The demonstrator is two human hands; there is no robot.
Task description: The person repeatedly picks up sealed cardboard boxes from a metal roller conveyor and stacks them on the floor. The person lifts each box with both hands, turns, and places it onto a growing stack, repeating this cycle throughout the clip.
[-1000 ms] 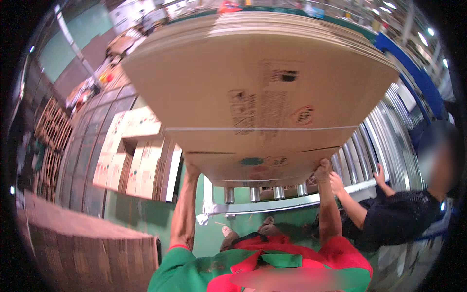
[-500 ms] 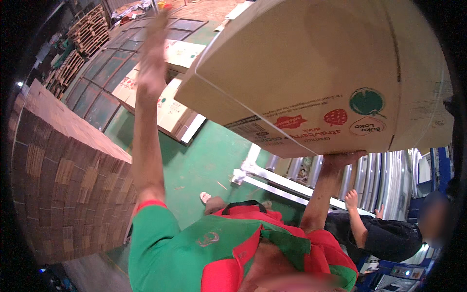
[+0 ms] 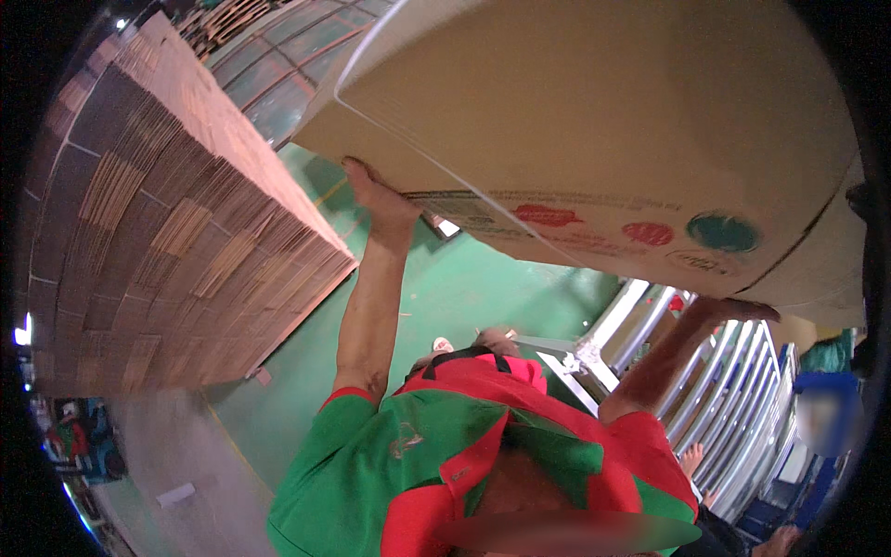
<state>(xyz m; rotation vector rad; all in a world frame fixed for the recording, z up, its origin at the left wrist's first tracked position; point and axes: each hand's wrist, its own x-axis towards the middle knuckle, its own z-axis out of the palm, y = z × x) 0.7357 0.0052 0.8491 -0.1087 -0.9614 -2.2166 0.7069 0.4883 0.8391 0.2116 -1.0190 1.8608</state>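
Note:
A large strapped bundle of cardboard cartons [image 3: 594, 121] fills the upper part of the view, raised in front of me. A white strap crosses its face, and red and green printing runs along its lower part. Beneath the bundle's near left corner is my left hand [image 3: 382, 197], its palm against the cardboard and the thumb showing at the side. Farther right, my right hand [image 3: 738, 310] bears up the lower edge from below, its fingers reaching along the underside. The bundle hides parts of the fingers of both hands.
A tall stack of flattened cardboard [image 3: 176, 232] stands on the left. Metal rollers of a conveyor [image 3: 715, 390] lie at the right, with a person's hand [image 3: 691, 459] beside them. Metal-framed panels [image 3: 288, 65] and wooden pallets [image 3: 227, 23] are at the far left.
My left hand, raised and away from the bundle before, has come down under its left corner. The view has swung: the cardboard stack appears nearer the middle and the conveyor farther right.

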